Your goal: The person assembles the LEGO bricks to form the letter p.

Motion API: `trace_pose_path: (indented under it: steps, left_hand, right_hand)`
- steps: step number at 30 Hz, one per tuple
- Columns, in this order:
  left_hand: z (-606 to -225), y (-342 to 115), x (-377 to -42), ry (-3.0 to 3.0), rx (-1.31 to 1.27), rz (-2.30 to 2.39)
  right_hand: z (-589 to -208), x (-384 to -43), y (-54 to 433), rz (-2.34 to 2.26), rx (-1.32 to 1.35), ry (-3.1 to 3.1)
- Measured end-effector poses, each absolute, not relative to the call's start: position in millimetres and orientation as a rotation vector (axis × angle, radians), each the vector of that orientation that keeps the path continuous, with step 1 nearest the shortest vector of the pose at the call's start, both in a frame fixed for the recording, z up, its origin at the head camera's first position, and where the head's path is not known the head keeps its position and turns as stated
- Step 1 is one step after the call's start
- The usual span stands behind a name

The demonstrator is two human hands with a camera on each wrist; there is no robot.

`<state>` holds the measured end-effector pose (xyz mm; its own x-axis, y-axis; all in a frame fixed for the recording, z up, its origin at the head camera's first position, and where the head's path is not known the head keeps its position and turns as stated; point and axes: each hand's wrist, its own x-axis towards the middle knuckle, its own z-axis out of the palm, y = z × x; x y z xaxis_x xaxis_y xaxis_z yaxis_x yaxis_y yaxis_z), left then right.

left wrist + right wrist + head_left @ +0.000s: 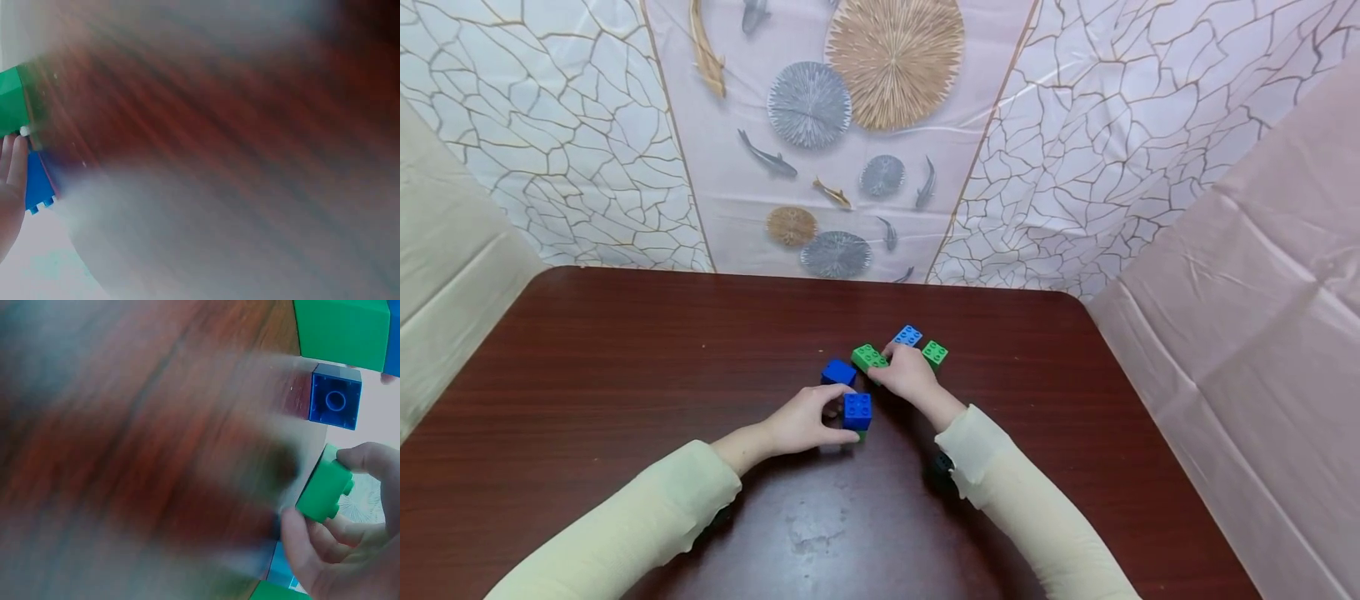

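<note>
In the head view my left hand (797, 421) has its thumb and fingers around a blue toy building brick (857, 410) that sits on a green brick (861, 436), mostly hidden. My right hand (913, 377) pinches a studded green brick (867, 357); in the right wrist view thumb and finger grip this green brick (324, 487) at its two ends. Between the hands a dark blue brick (837, 372) lies tipped, its hollow underside (335, 400) showing in the right wrist view. Part of my left hand (11, 187) appears at the left wrist view's edge.
Just beyond my right hand lie a light blue brick (909, 335) and a small square green brick (935, 354). The brown wooden table (625, 358) ends at a patterned cloth (820, 175) behind, with plain cloth walls at both sides.
</note>
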<state>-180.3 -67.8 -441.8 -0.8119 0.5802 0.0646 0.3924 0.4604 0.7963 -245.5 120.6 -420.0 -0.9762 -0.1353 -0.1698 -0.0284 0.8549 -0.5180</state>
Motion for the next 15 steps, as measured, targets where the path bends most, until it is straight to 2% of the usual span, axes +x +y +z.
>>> trace_pose_path:
  steps: [15]
  left_hand:
    - [-434.7,-61.2,-176.6,2.493,0.675,1.44]
  right_hand:
    - [-419.1,-239.1,132.2,-1.071,-0.203,2.747]
